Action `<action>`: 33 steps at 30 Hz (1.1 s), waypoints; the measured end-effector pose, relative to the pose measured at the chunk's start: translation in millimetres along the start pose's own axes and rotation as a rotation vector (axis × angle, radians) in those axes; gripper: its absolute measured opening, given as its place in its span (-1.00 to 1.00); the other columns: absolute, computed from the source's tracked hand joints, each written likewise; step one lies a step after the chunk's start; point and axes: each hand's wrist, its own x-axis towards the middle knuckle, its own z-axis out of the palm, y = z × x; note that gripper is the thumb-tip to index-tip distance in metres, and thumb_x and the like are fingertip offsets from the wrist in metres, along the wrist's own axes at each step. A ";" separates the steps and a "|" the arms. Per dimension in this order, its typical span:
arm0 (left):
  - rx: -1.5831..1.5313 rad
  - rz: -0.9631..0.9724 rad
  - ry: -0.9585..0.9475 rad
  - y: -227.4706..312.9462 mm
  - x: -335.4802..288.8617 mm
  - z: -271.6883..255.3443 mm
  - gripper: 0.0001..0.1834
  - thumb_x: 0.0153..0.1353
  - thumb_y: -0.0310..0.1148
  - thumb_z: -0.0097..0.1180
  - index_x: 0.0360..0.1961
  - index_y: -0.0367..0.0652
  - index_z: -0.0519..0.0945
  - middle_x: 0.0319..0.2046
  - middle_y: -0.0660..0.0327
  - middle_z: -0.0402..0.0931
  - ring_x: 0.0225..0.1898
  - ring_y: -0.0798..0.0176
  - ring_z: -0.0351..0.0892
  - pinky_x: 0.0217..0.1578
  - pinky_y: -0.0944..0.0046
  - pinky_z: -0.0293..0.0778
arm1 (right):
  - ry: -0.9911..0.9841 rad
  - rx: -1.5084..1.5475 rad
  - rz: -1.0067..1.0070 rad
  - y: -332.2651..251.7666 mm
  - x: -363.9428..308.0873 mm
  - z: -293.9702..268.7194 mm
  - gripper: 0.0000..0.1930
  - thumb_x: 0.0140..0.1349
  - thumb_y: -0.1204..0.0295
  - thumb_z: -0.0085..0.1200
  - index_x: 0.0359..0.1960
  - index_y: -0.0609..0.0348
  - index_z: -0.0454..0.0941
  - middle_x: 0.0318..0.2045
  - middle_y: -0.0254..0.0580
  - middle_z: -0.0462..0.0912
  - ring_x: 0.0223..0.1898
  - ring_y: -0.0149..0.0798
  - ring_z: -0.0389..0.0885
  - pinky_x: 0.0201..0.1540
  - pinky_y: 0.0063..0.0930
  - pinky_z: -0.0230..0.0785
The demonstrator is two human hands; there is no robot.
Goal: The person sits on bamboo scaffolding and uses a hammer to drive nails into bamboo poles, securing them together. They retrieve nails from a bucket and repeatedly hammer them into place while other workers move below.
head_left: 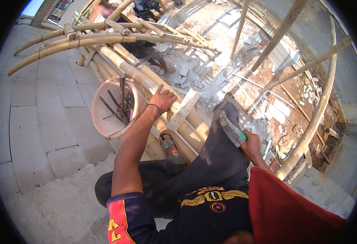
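My left hand [162,99] rests on a thick bamboo pole [135,73], its fingers bent over the top. Just left of that wrist hangs a pale, dusty bucket [101,107] with dark metal rods [115,103] standing in it. My right hand [251,145] is closed round the green handle of a trowel [229,128]. The trowel's grey, mortar-crusted blade lies over my bent right knee. Between my hands, a short whitish wooden piece [183,110] lies across the bamboo poles, close to my sandalled foot [169,146].
A grey block wall [44,122] rises on the left, with rough mortar [64,199] near me. Curved bamboo poles [101,38] cross at upper left; upright poles [282,34] stand right. Far below, broken blocks [278,112] litter the ground. Other people [146,10] work at the top.
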 end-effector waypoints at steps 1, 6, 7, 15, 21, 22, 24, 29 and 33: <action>-0.041 0.038 0.043 8.0 -0.4 -7.6 -0.32 -0.22 -0.09 0.46 0.00 0.11 0.47 -0.12 0.40 0.49 0.14 0.26 0.43 0.39 -0.18 -0.01 | 0.032 0.081 -0.002 4.5 -2.2 -1.1 -0.72 0.04 0.25 0.33 -0.37 0.22 0.61 -0.58 -0.02 0.62 -0.54 -0.01 0.61 -0.41 -0.24 0.39; -0.122 0.257 0.146 43.4 4.5 -51.8 -0.32 -0.23 -0.06 0.45 -0.03 0.08 0.47 -0.21 0.34 0.46 -0.01 0.23 0.50 0.27 -0.14 0.15 | 0.077 0.334 0.144 23.6 -25.5 -14.8 -0.70 0.11 0.26 0.26 -0.23 0.23 0.64 -0.61 -0.06 0.62 -0.60 -0.18 0.54 -0.43 -0.26 0.36; -0.137 0.294 0.150 49.6 7.4 -61.6 -0.33 -0.23 -0.04 0.44 -0.03 0.08 0.47 -0.21 0.34 0.46 -0.03 0.23 0.51 0.22 -0.13 0.20 | 0.116 0.356 0.101 27.0 -31.9 -19.0 -0.67 0.15 0.26 0.23 -0.18 0.27 0.64 -0.62 -0.16 0.60 -0.58 -0.38 0.44 -0.45 -0.32 0.33; -0.465 0.495 -0.005 86.2 19.1 -126.9 -0.39 -0.21 -0.04 0.37 -0.09 -0.03 0.51 -0.31 0.09 0.54 -0.22 -0.08 0.57 -0.24 0.00 0.46 | 0.183 0.609 0.420 36.8 -56.2 -32.1 -0.70 0.21 0.25 0.17 -0.34 0.32 0.55 -0.66 -0.40 0.46 -0.60 -0.53 0.32 -0.56 -0.50 0.15; -0.508 0.502 -0.056 97.8 45.4 -166.4 -0.33 -0.16 0.08 0.37 -0.07 -0.07 0.51 -0.39 0.00 0.62 -0.24 -0.09 0.63 -0.23 0.00 0.50 | 0.282 0.748 0.276 23.7 -50.2 -71.1 -0.73 0.32 0.23 0.11 -0.39 0.16 0.43 -0.66 -0.47 0.38 -0.64 -0.56 0.31 -0.59 -0.61 0.16; -0.446 0.523 -0.032 95.4 46.3 -171.2 -0.36 -0.13 0.05 0.36 -0.08 -0.11 0.50 -0.39 -0.03 0.61 -0.26 -0.10 0.63 -0.25 -0.01 0.49 | 0.304 0.716 0.255 18.6 -47.5 -81.3 -0.72 0.33 0.21 0.10 -0.39 0.15 0.43 -0.65 -0.47 0.38 -0.64 -0.56 0.31 -0.59 -0.61 0.16; -0.441 0.540 -0.070 89.7 48.8 -182.2 -0.25 -0.14 0.19 0.35 -0.06 -0.13 0.49 -0.32 -0.03 0.63 -0.19 -0.11 0.65 -0.19 -0.02 0.53 | 0.396 0.669 0.242 3.0 -37.6 -100.2 -0.70 0.33 0.19 0.10 -0.38 0.16 0.43 -0.64 -0.47 0.37 -0.63 -0.56 0.28 -0.59 -0.62 0.14; -0.396 0.587 0.028 79.5 53.9 -190.4 -0.22 -0.09 0.27 0.29 -0.05 -0.16 0.46 -0.31 -0.07 0.62 -0.20 -0.15 0.64 -0.20 -0.03 0.52 | 0.606 0.708 0.136 -65.4 -12.3 -130.8 -0.74 0.40 0.25 0.02 -0.42 0.10 0.39 -0.64 -0.50 0.30 -0.63 -0.59 0.21 -0.60 -0.61 0.06; -0.400 0.673 0.120 77.3 71.2 -181.3 -0.19 -0.09 0.30 0.27 -0.04 -0.19 0.46 -0.28 -0.05 0.63 -0.19 -0.14 0.64 -0.19 -0.01 0.53 | 0.673 0.677 0.027 -137.5 6.4 -146.1 -0.71 0.38 0.19 0.06 -0.41 0.08 0.38 -0.63 -0.48 0.31 -0.62 -0.58 0.22 -0.56 -0.63 0.08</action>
